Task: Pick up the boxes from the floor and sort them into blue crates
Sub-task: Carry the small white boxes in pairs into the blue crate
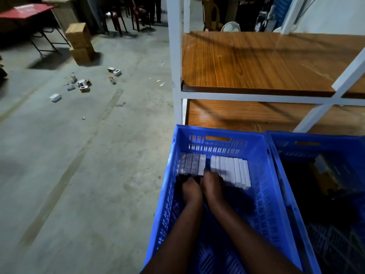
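Boxes (pixel 229 171) stood on edge in a row along the far end of the blue crate (pixel 264 175). Your left hand (pixel 192 189) and right hand (pixel 212 184) reached in side by side against that row; whether either gripped a box could not be told. More small boxes (pixel 81 85) lay scattered on the floor (pixel 79 175), well apart from the crate.

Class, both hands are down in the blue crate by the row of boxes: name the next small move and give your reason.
Probably nudge the boxes together, closing the gap in the row. Both the left hand and the right hand sit at that gap in the crate; more boxes still wait on the floor.
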Tool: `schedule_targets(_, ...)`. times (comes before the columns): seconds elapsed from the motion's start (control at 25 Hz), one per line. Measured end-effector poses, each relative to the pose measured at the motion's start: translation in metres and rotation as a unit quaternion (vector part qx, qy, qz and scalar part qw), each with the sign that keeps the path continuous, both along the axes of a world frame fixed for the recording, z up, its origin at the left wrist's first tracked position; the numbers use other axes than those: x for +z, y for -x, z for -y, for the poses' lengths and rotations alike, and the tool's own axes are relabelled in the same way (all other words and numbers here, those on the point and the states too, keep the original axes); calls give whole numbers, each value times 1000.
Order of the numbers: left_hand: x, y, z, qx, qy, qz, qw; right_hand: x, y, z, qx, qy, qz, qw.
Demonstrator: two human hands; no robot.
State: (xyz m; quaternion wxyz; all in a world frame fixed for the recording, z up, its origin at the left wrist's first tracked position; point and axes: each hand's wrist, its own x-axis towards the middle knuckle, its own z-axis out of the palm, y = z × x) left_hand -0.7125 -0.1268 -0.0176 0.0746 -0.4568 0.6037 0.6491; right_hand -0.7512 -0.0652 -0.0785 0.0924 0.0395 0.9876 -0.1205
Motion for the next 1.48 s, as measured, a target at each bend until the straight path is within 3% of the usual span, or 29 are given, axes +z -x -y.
schedule_targets(0.32, 9, -22, -5, 49, -30, -36, 998, 14, -26, -11, -15, 74, -56, 996)
schedule_targets(0.44, 25, -32, -8, 54, -36, -76, 995, 47, -46, -13, -23, 150, -79, 985)
schedule_targets(0.56, 46, -55, -6, 53, -4, -179, 982, 99, -83, -7, 29, 249, -173, 953)
schedule_targets(0.72, 97, -127, 38, 97, 37, -351, 931, 172, -145, 35, 186, 276, -254, 908)
schedule_targets(0.88, 118, -241, 126, 236, 124, -384, 884, 201, -230, 126, 288, 381, -196, 856)
schedule_targets(1.08, 110, -434, 221, 446, 212, -314, 811, 202, -387, 242, 417, 482, -42, 769)
schedule_targets(1.2, 95, -593, 267, 576, 244, -260, 736, 178, -510, 309, 504, 474, 96, 715)
schedule_targets(1.48, 36, -927, 308, 778, 181, -158, 580, 109, -839, 418, 627, 359, 353, 595)
